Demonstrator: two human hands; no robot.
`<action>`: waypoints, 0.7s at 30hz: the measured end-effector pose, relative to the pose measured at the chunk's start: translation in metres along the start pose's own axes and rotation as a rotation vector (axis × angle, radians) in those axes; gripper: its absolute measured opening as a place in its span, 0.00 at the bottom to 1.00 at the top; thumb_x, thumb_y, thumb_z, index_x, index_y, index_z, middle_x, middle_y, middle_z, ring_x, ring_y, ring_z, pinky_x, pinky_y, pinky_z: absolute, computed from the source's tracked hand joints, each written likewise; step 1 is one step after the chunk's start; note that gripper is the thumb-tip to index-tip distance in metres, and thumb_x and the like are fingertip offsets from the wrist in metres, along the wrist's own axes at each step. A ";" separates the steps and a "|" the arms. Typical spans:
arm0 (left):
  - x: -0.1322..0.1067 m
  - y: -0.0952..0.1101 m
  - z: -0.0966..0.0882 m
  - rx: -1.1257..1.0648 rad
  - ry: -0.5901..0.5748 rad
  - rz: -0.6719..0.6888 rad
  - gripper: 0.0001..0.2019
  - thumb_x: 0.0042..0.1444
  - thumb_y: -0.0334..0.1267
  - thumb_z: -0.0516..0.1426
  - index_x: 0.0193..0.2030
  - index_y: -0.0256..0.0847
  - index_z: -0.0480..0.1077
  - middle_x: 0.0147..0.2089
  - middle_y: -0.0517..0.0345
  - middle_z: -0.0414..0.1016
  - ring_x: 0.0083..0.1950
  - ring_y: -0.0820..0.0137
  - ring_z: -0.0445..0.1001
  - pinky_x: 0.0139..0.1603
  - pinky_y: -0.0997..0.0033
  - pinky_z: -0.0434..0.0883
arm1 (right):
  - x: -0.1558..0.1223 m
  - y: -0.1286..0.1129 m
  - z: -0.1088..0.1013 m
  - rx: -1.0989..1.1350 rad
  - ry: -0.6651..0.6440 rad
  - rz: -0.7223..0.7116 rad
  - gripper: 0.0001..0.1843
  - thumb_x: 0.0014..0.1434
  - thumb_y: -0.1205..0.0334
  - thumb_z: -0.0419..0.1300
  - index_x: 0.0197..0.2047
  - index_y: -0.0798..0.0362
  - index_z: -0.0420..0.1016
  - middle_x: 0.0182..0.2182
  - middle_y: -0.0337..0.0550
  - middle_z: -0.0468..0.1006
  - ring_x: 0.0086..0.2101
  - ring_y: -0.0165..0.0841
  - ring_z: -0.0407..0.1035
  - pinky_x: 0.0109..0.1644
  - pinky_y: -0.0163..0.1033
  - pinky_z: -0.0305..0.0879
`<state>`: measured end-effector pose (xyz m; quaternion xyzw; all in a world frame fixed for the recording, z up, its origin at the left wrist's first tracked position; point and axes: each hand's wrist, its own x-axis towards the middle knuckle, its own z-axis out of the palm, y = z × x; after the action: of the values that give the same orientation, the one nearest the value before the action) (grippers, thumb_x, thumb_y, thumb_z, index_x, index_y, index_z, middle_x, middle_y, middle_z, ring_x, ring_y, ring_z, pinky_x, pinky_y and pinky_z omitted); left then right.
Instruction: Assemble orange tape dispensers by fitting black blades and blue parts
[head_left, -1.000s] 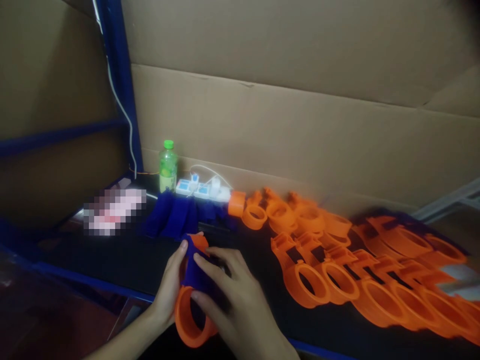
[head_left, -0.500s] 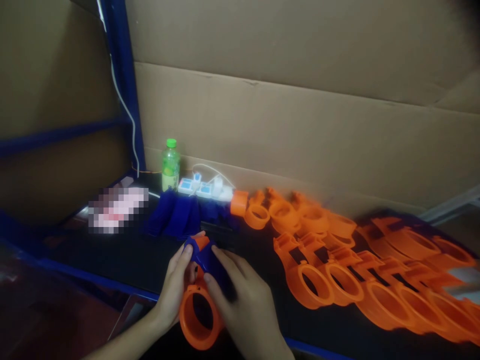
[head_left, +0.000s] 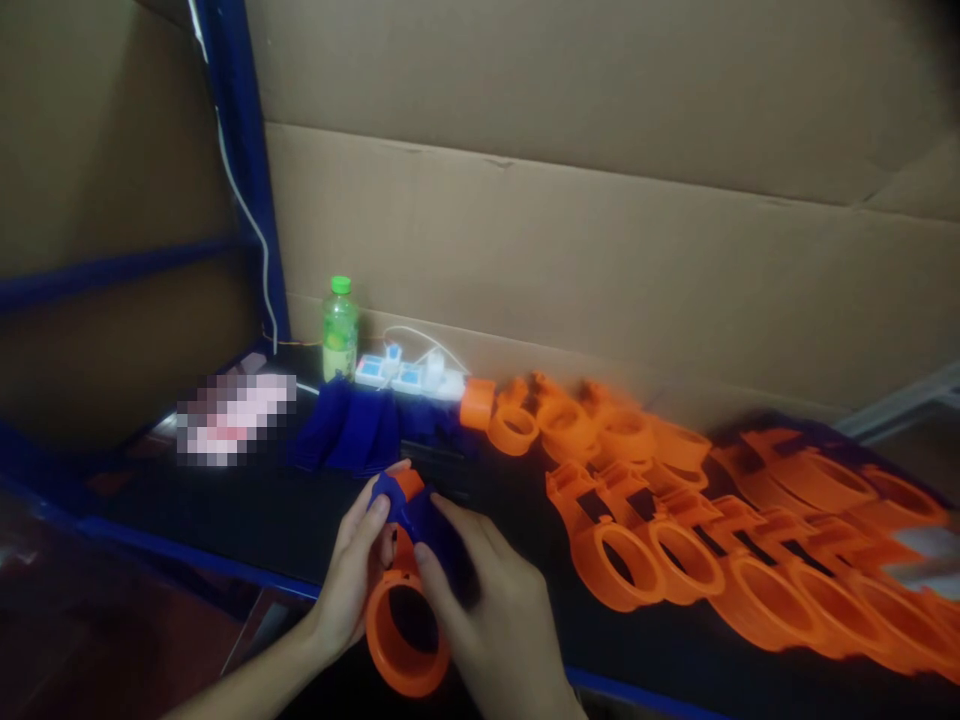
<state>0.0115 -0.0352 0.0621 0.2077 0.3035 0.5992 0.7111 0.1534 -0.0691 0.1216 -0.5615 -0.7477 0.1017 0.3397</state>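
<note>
Between my two hands is an orange plastic part with a round ring [head_left: 406, 640] at its lower end, tilted toward me. A dark blue flexible sheet [head_left: 412, 515] lies over the part's upper end, where a patch of orange shows through. My left hand [head_left: 352, 560] grips the upper end from the left, its thumb pressed on the blue sheet. From the right, my right hand [head_left: 499, 585] closes on the blue sheet, thumb near the ring and fingers on the sheet's far edge. The fingers of my left hand behind the part are mostly hidden.
Rows of similar orange ring parts [head_left: 622, 565] lie on the black table [head_left: 247, 520] to the right. More blue sheets [head_left: 364, 432] lie behind my hands. A green-capped bottle [head_left: 340, 330] and a white power strip [head_left: 409, 375] stand along the cardboard wall [head_left: 600, 270].
The orange part has turned slightly, its ring shifting a little to the right. The blue sheet has moved on its upper end, now more bunched near my left thumb. Both hands stay nearly in place.
</note>
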 end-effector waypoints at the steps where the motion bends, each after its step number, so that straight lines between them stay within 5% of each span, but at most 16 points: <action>1: 0.000 0.000 0.000 -0.010 -0.012 -0.007 0.20 0.55 0.48 0.65 0.50 0.41 0.74 0.20 0.66 0.65 0.21 0.77 0.63 0.23 0.79 0.61 | 0.000 0.000 0.000 0.011 -0.003 0.002 0.21 0.66 0.55 0.57 0.61 0.44 0.68 0.52 0.40 0.77 0.49 0.36 0.74 0.52 0.42 0.73; 6: -0.004 0.000 0.001 -0.064 -0.051 0.021 0.26 0.58 0.46 0.62 0.61 0.42 0.69 0.19 0.67 0.63 0.20 0.77 0.61 0.23 0.79 0.62 | -0.001 0.000 -0.003 0.070 -0.012 0.016 0.21 0.66 0.55 0.57 0.61 0.44 0.68 0.53 0.39 0.77 0.50 0.35 0.74 0.54 0.41 0.72; 17: -0.005 -0.001 -0.002 -0.069 -0.090 -0.010 0.24 0.60 0.46 0.61 0.62 0.44 0.68 0.20 0.67 0.63 0.22 0.76 0.63 0.25 0.78 0.64 | -0.004 -0.001 -0.001 0.154 -0.020 0.064 0.21 0.65 0.55 0.59 0.61 0.44 0.70 0.53 0.40 0.76 0.51 0.34 0.73 0.55 0.38 0.70; 21: -0.006 0.000 -0.002 -0.035 -0.126 0.024 0.26 0.58 0.42 0.63 0.63 0.45 0.67 0.27 0.62 0.72 0.25 0.74 0.67 0.28 0.77 0.68 | -0.005 0.000 -0.002 0.168 -0.040 0.095 0.22 0.63 0.54 0.60 0.60 0.43 0.70 0.53 0.40 0.76 0.51 0.35 0.72 0.55 0.39 0.70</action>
<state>0.0096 -0.0410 0.0617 0.2364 0.2450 0.5986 0.7251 0.1558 -0.0741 0.1214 -0.5637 -0.7156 0.1914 0.3654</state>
